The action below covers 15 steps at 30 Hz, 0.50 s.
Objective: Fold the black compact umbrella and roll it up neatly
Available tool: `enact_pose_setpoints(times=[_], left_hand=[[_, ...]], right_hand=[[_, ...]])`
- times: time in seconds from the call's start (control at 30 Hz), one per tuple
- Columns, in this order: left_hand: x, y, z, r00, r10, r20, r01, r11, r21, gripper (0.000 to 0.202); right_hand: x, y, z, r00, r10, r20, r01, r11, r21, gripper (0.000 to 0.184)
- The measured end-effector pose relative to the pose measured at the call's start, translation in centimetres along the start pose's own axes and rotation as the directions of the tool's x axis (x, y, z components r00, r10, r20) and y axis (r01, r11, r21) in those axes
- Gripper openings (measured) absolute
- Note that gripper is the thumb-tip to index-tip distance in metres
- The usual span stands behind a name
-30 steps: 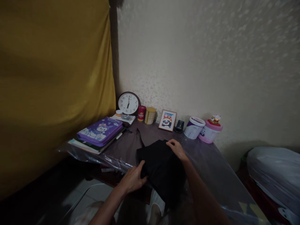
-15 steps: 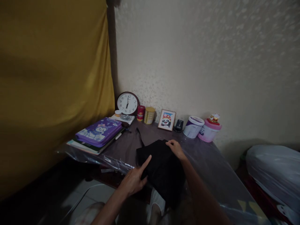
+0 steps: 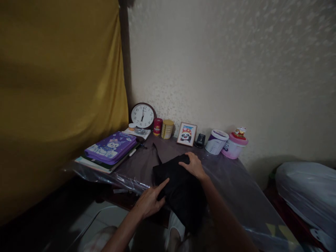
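A folded black cloth (image 3: 181, 189) lies on the plastic-covered table (image 3: 236, 189), its lower part hanging over the near edge. My left hand (image 3: 150, 201) rests at the cloth's near left edge, the forefinger stretched out onto the fabric. My right hand (image 3: 193, 164) lies flat on the cloth's far right corner, fingers spread and pressing down. A thin black strap (image 3: 156, 154) runs from the cloth toward the back of the table.
A purple cartoon case (image 3: 111, 147) on a stack of books lies at the left. Along the wall stand a clock (image 3: 142, 115), two tins (image 3: 164, 128), a framed panda picture (image 3: 187, 134), a white tub (image 3: 216, 142) and a pink jar (image 3: 234, 146). A yellow curtain (image 3: 57, 91) hangs left.
My left forefinger has stretched out over the cloth. My right hand has slid a little forward and flattened on the far corner.
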<state>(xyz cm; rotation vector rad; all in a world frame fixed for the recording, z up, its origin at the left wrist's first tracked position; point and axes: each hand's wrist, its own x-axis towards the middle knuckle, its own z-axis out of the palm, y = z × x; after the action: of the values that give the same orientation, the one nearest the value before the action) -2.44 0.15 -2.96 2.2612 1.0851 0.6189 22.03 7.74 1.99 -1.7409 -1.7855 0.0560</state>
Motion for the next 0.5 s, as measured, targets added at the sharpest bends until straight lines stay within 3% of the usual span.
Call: enact_pose_setpoints(times=[0.17,0.5], left_hand=[[-0.1,-0.2,0.2,1.0,-0.017,0.013,0.017,0.999,0.039,0.063],[0.2,-0.6,-0.1,0.999,-0.045,0.0,0.045,0.999,-0.005,0.06]], right_hand=[[0.4,1.9,-0.4,0.958,0.281,0.059,-0.286,0.952,0.111,0.026],[0.3,2.2,-2.0,0.954,0.291,0.075,-0.301,0.916,0.265,0.036]])
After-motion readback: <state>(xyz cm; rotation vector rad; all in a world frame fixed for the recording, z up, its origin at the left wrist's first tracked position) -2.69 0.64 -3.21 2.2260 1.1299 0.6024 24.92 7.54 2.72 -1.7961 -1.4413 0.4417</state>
